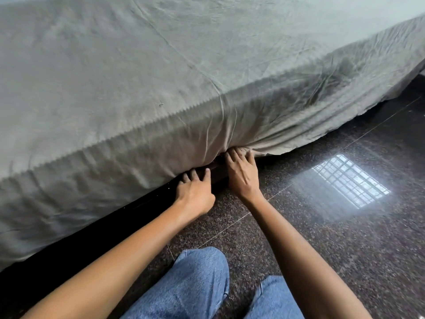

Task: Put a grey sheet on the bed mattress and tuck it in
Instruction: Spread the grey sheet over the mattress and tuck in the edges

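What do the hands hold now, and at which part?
The grey sheet, at its lower edge. The right hand digs fingertips into the gathered fold; a true grip cannot be told. The left hand only presses there.
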The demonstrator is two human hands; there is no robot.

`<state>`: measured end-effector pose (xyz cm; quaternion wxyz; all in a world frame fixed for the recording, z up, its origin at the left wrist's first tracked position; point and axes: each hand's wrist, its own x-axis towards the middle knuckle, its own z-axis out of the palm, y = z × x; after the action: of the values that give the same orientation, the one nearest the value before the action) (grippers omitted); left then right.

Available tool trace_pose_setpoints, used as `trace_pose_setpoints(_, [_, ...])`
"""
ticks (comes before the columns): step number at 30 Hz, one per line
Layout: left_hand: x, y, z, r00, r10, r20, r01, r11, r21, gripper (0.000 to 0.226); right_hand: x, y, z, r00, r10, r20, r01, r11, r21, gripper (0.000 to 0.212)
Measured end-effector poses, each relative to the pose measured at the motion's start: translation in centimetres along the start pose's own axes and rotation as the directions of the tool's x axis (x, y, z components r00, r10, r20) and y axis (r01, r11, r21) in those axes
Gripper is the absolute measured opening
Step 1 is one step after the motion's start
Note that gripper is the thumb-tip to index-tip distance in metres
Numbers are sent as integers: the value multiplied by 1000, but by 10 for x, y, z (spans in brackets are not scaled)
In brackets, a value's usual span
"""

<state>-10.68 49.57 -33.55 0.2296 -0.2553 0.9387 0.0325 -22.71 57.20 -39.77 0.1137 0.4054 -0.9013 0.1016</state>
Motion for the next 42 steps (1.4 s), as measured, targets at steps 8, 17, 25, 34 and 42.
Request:
trace_pose_setpoints(8, [-14,-2,-17,983,98,-154,-121,981,-150,45,27,8,4,999,26,40,-26,1000,5,2])
trace_pose_setpoints(17, [41,35,-18,952,121,-280,-238,869,-435,59,27,42,-14,985,-147,91,104,925,365,37])
trace_pose_setpoints(25, [48,62,0,915,198,-352,-214,977,-6,63,2,66,-10,898,356,-260,-101,739,666,36])
trace_pose_setpoints(34, [51,77,-18,898,189,-397,-144,979,141,39,2,83,-3,977,66,-203,-11,965,261,46])
trace_pose_setpoints(42, [55,54,-2,846,236,-478,-233,970,68,32,32,92,2,995,100,21,-99,993,-60,42])
